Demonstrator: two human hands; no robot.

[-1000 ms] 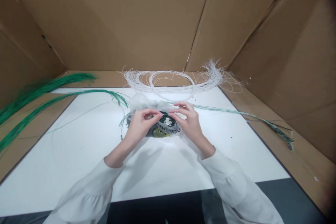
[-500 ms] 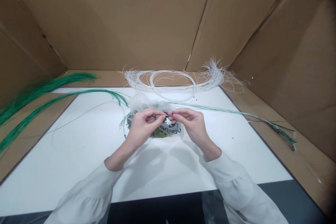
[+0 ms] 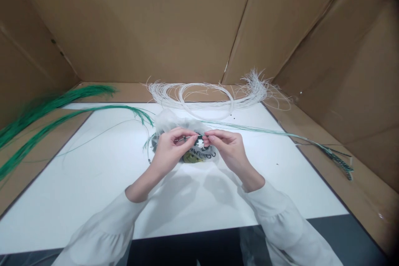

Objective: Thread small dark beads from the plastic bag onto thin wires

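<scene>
My left hand is closed in a pinch, thumb against fingertips, on a thin wire whose short pale end pokes out to the right. Facing it, my right hand pinches a small dark piece, mostly hidden by the fingertips, where the wire meets it. Both hands hover close together over a clear plastic bag with dark lettering and a yellow patch. Its mouth gapes, and small black pieces show inside, partly covered by my hands.
Green strands lie at the left. A coiled white bundle of strands rests at the back. Thin green strands run right to dark-and-light striped ends. Cardboard walls surround the white table surface.
Both hands keep nearly the same place and pinch over the bag. The right fingertips have shifted very slightly; otherwise things lie as before.
</scene>
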